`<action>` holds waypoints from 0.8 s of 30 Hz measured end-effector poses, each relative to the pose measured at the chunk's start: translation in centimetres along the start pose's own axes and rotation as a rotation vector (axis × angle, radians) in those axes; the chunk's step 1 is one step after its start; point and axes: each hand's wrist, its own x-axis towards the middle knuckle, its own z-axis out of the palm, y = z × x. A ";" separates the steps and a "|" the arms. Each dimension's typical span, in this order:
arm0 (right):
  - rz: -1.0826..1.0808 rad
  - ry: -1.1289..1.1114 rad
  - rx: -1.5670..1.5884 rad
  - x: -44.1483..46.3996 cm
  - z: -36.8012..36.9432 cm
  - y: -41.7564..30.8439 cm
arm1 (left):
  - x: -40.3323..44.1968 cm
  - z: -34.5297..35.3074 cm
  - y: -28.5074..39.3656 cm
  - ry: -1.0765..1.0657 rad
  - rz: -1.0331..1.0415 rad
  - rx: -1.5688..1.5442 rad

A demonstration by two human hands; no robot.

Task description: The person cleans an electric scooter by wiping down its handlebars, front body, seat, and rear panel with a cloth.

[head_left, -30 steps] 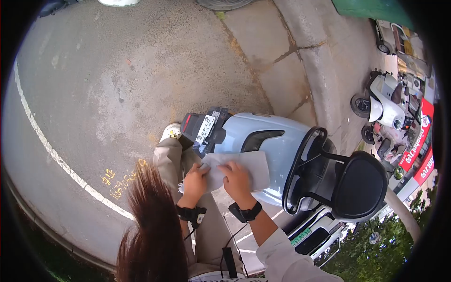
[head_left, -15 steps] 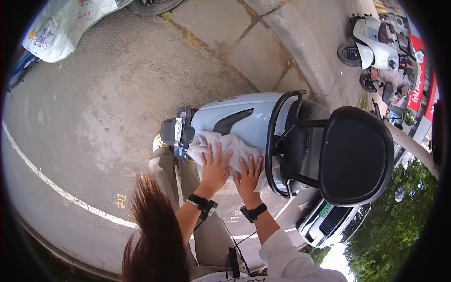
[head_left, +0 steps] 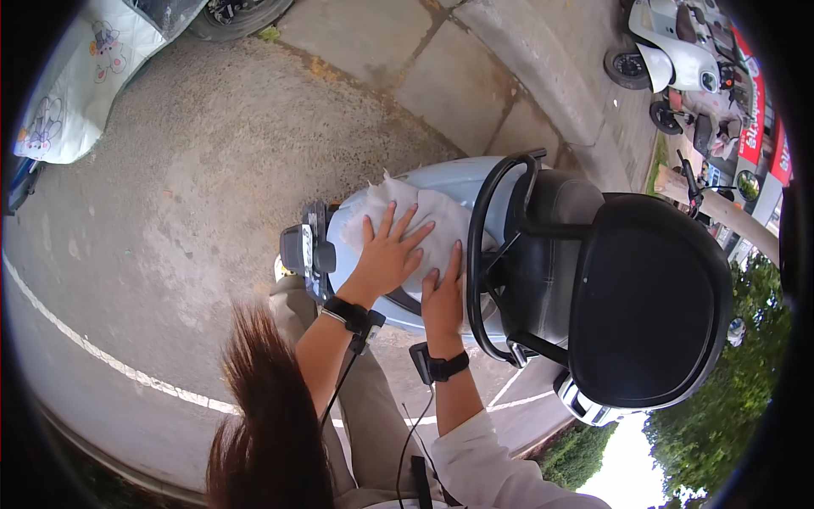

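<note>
A light grey cloth (head_left: pixel 440 222) lies spread over the rear body of a pale blue scooter (head_left: pixel 346 233). My left hand (head_left: pixel 386 259) rests flat on the cloth with its fingers spread. Beside it, nearer the scooter's black rack, my right hand (head_left: pixel 444 297) touches the cloth's edge with its fingers stretched out. Both wrists wear black straps with small devices. The black rack (head_left: pixel 476 254) curves round the seat (head_left: pixel 555 254), and a black backrest (head_left: pixel 649 301) stands above it.
Other scooters (head_left: pixel 678 64) are parked at the upper right, near a tree trunk (head_left: pixel 721 208). A patterned cover (head_left: pixel 85 89) hangs at the upper left. Below the backrest is part of a white car (head_left: pixel 585 407). Long hair (head_left: pixel 271 416) hangs at the lower left.
My hands have gone from holding the folded cloth to lying open on it. The cloth is now spread and has moved up over the scooter's rear. The view has shifted.
</note>
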 end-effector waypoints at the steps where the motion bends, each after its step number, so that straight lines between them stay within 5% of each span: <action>1: -0.032 0.076 -0.127 1.1 0.5 -0.5 | 1.0 -0.1 -0.7 -0.023 -0.054 -0.041; 3: -0.051 0.148 -0.259 3.5 1.4 -1.1 | 2.4 0.0 -1.7 -0.058 -0.107 -0.087; 6: -0.174 0.156 -0.029 6.1 2.1 -2.0 | 2.9 0.4 -3.4 -0.101 -0.321 -0.198; 8: -0.280 0.048 -0.277 5.9 2.2 -3.1 | 2.4 0.7 -4.3 -0.081 -0.505 -0.275; 13: -0.418 -0.187 -0.129 -1.9 2.3 -0.6 | -4.2 2.8 -5.1 0.119 -0.355 -0.356; 15: -0.370 -0.338 -0.309 -5.1 -0.3 -0.1 | -7.0 2.8 -3.1 0.148 -0.394 -0.390; 18: -0.489 -0.149 -0.493 -8.6 -0.7 4.0 | -9.7 2.8 1.6 0.211 -0.379 -0.332; 20: -0.350 -0.032 -0.357 -10.5 -1.6 6.5 | -11.1 3.9 4.3 0.188 -0.412 -0.448; 24: -0.239 -0.145 -0.224 -13.8 -5.1 9.0 | -12.2 6.4 7.2 0.007 -0.378 -0.564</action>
